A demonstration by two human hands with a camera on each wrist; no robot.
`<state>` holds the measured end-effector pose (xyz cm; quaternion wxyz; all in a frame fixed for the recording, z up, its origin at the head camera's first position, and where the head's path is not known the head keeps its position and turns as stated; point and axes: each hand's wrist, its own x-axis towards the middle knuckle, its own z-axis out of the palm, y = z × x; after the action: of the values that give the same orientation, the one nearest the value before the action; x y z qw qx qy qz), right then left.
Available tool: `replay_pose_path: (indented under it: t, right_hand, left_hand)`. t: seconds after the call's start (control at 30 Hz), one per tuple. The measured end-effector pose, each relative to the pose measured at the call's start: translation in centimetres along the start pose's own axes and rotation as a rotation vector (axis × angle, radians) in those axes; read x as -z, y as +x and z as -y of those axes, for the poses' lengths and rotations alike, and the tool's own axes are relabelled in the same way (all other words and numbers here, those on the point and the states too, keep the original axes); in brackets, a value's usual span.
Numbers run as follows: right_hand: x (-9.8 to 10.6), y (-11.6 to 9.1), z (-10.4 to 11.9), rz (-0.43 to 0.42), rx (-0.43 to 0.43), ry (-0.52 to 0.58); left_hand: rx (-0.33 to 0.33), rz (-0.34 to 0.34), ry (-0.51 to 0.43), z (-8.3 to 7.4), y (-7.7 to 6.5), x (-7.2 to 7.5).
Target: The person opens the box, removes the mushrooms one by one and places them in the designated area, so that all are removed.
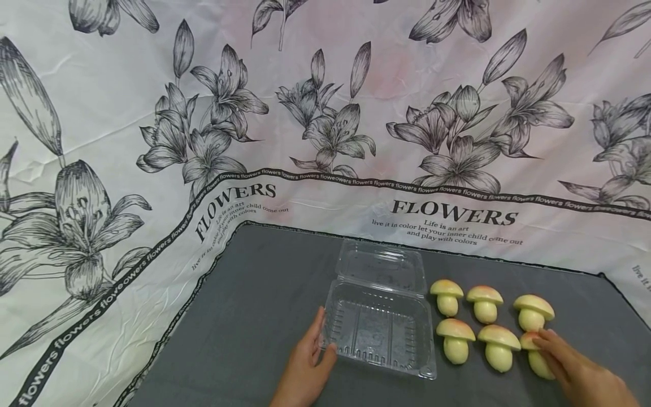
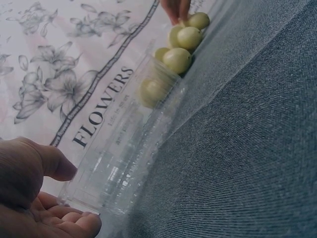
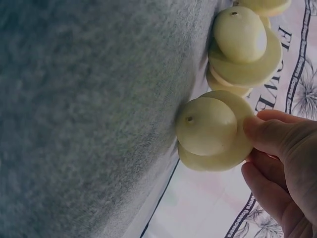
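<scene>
A clear plastic clamshell container (image 1: 373, 333) sits on the table with its lid (image 1: 381, 268) folded back. My left hand (image 1: 307, 364) holds the container's left side by the front corner, thumb and fingers on either side of the edge in the left wrist view. At the far right, my right hand (image 1: 585, 367) grips a toy mushroom (image 1: 539, 363) by its cap, thumb and fingers around the cap's edge. That mushroom (image 3: 208, 129) has a pale yellow-green round stem and a reddish blush on its cap top.
Several similar mushrooms stand in two rows right of the container, including a front-row one (image 1: 499, 347) and a back-row one (image 1: 533, 312). The table (image 1: 244, 316) has a dark grey cloth. A white sheet (image 1: 325, 209) with flower prints hangs behind and at the left.
</scene>
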<state>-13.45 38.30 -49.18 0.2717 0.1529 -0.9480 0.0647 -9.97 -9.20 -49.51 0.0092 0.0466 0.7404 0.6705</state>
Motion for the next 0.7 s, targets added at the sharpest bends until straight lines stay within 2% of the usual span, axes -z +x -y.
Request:
replay_pose_path:
  t: [0.13, 0.37, 0.5, 0.57, 0.63, 0.7]
  right_hand:
    - [-0.1, 0.1, -0.2, -0.027, -0.002, 0.006]
    - [0.3, 0.6, 0.1, -0.225, 0.147, 0.106]
    - [1.4, 1.7, 2.3, -0.325, 0.228, 0.155]
    - [2.4, 2.5, 3.9, -0.323, 0.228, 0.18]
    - [3.5, 3.7, 5.5, -0.317, 0.212, 0.209]
    - [4.9, 5.3, 7.3, -0.277, 0.191, 0.241]
  left_hand:
    - [-0.005, 0.002, -0.007, 0.1, 0.1, -0.1]
    - [-0.023, 0.015, -0.029, 0.1, 0.4, -0.5]
    - [0.0, 0.011, -0.011, 0.0, 0.4, -0.2]
    - [0.002, 0.012, 0.017, -0.4, 0.4, 0.2]
    - [-0.026, 0.016, 0.06, -1.0, 0.7, 0.6]
    - [-0.087, 0.013, 0.106, -2.0, 1.2, 1.0]
